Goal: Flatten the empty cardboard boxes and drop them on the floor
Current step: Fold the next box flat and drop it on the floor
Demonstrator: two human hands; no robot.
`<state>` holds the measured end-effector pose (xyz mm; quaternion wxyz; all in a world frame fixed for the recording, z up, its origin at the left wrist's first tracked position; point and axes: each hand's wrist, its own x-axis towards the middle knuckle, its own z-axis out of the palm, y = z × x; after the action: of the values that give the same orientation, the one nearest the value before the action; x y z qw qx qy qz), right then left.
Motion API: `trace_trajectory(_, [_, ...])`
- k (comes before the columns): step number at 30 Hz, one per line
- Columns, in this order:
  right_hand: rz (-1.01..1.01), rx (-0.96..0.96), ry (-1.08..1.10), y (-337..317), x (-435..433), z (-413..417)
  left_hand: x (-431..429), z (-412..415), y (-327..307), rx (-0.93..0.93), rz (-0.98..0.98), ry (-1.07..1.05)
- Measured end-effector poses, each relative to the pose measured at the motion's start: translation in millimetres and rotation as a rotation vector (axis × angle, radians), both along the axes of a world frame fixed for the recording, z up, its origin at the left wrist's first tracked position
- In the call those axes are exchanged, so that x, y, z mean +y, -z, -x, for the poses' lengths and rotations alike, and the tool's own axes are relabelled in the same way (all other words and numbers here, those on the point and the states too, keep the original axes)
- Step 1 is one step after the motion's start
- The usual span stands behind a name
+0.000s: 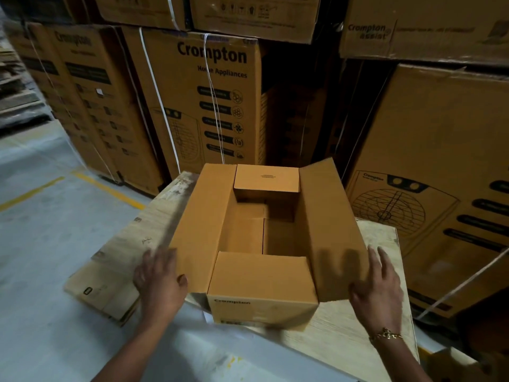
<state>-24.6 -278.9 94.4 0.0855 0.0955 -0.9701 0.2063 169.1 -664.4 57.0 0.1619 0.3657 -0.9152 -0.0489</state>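
The empty cardboard box (261, 271) stands upright at the near edge of a pale board (358, 326), with all four top flaps open. The left hand (159, 277) is spread wide, its blurred fingers straight along the outer edge of the left flap (198, 221) and its thumb touching that edge. The right hand (377, 282) is also wide, fingers straight, just beside the right flap (333, 230). Stacked printed cartons (203, 106) stand behind the board.

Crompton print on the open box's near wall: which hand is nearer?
Left. The left hand is at the left flap, beside the print; the right hand is by the right flap, across the box.
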Motion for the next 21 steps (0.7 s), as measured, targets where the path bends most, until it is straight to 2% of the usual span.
trace_trajectory(2, [-0.236,-0.115,-0.028,5.8,-5.1,4.7,-1.8,11.7,4.3,-0.099,-0.095,0.117])
trace_trajectory(4, [-0.289,-0.267,-0.067,16.1,-18.1,5.3,4.8,26.8,7.6,-0.152,-0.419,0.188])
trace_trajectory(5, [-0.219,-0.373,-0.071,21.4,-28.1,4.0,9.2,33.8,9.3,-0.157,-0.597,0.196])
trace_trajectory(7, [0.097,-0.612,-0.025,29.5,-53.5,-2.3,17.9,45.0,10.8,-0.12,-0.897,0.194])
trace_trajectory(9, [0.324,-0.763,0.0,36.6,-77.2,-11.0,17.8,55.0,13.9,-0.067,-0.996,0.186])
trace_trajectory(12, [0.411,-0.768,0.048,37.5,-91.2,-13.5,5.0,66.1,12.4,-0.192,-0.813,0.211])
trace_trajectory(15, [0.388,-0.752,0.047,42.4,-84.9,-8.6,-4.9,78.1,12.8,-0.328,-0.605,0.263])
trace_trajectory(21, [0.344,-0.713,0.052,12.0,-81.4,-14.6,-10.2,108.7,7.5,-0.355,-0.159,0.522])
